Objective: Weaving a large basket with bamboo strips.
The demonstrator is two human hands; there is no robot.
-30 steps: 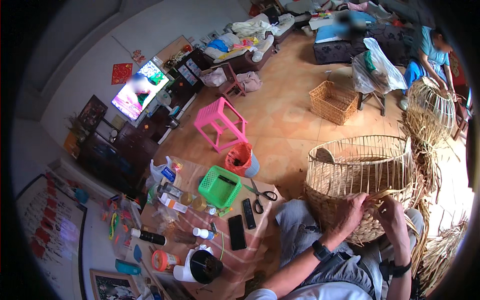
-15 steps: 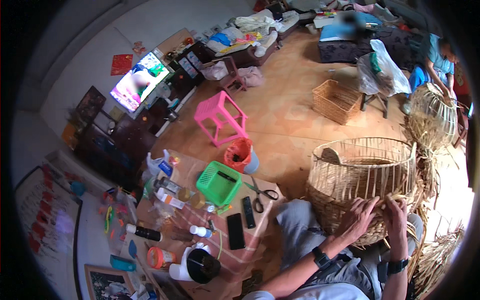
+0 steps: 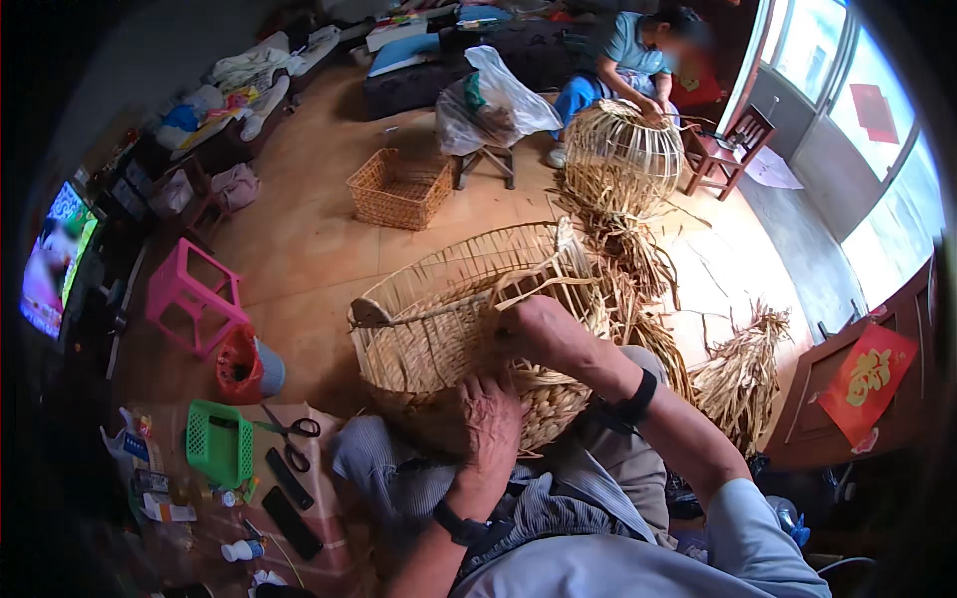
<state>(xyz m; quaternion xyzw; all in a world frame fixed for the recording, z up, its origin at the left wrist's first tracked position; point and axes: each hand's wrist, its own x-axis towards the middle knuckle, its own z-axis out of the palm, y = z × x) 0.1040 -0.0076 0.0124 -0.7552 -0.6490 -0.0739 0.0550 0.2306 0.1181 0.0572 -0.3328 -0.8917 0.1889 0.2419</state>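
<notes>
A large half-woven straw basket rests tilted against my lap, its lower wall braided and its upper part open upright ribs. My left hand is closed on the near wall, fingers pressed against the weave. My right hand, slightly blurred, is raised higher at the near side, its fingers closed around a pale straw strip that arcs above the knuckles. The exact fingertip grip is hidden behind the hand. Long loose straw hangs and lies along the basket's right side.
At left, a low table holds a green plastic basket, scissors, a remote and a black phone. A pink stool and lined bin stand beyond. A straw bundle lies right. A co-worker handles another basket.
The view has swung right, bringing the door and straw bundle in. My hands have separated: the right one has risen with a strip, while the left stays lower on the basket wall.
</notes>
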